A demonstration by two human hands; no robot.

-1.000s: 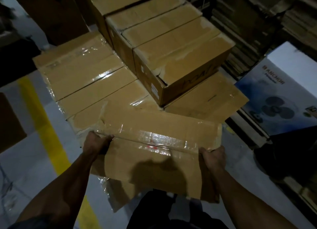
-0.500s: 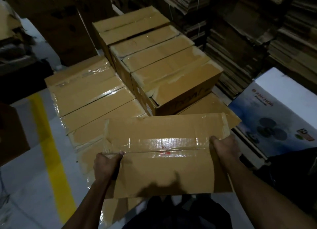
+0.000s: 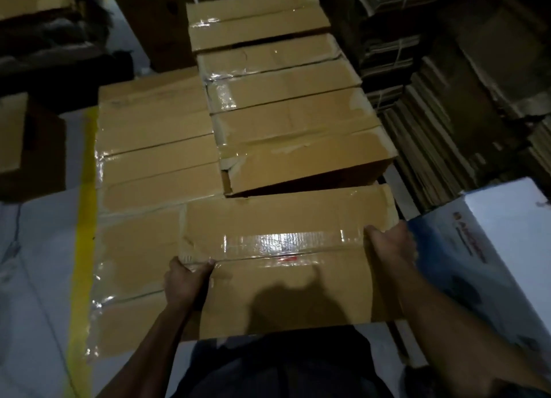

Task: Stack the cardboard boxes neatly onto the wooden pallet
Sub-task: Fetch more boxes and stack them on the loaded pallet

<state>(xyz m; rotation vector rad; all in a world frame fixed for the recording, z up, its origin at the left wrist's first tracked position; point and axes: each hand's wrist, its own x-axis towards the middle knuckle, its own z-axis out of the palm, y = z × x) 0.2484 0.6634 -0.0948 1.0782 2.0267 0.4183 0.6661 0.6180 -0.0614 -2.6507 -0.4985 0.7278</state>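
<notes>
I hold a taped brown cardboard box point(image 3: 286, 254) in front of me, above the near right part of the stack. My left hand point(image 3: 186, 280) grips its left end and my right hand point(image 3: 390, 245) grips its right end. Beyond it lies a low layer of taped boxes point(image 3: 155, 147) on the left. A higher row of boxes point(image 3: 286, 99) runs away from me on the right. The nearest box of that row point(image 3: 307, 156) has a torn, tilted top. The pallet under the boxes is hidden.
A yellow floor line point(image 3: 85, 219) runs along the stack's left side. A white and blue fan carton point(image 3: 489, 263) stands close on the right. Stacks of flattened cardboard point(image 3: 447, 99) fill the back right. Dark boxes point(image 3: 29, 147) sit at the left.
The box in my hands has moved forward and to the right, up against the near end of the higher row. My view has shifted closer over the stack.
</notes>
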